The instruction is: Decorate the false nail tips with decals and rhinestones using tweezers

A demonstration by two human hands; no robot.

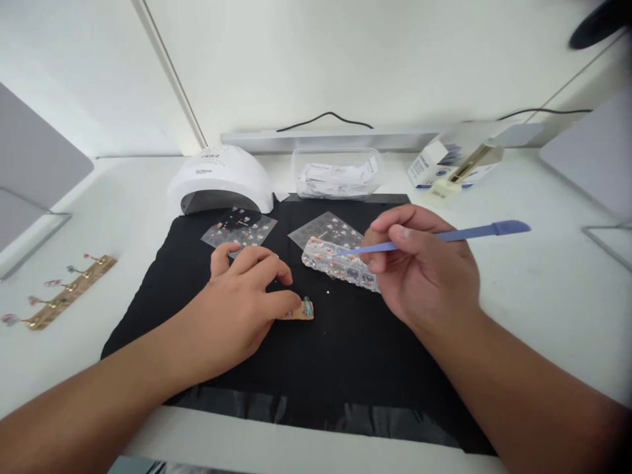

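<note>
My left hand [247,293] rests on the black mat [316,355] and pinches a small tan nail-tip stand [296,313] with a light-blue false nail [307,307] at its end. My right hand [419,270] grips a blue picker pen [464,234] like a pencil. Its pale tip reaches left into a clear compartment box of small rhinestones [333,260], which lies just left of that hand. Two clear sheets of nail decorations [239,229] [326,230] lie on the mat behind the hands.
A white nail-curing lamp [220,179] stands at the back left. Behind the mat are a clear tub of wipes [338,174] and small cartons [451,168]. A brass holder with several painted nail tips [62,293] lies on the white table at left.
</note>
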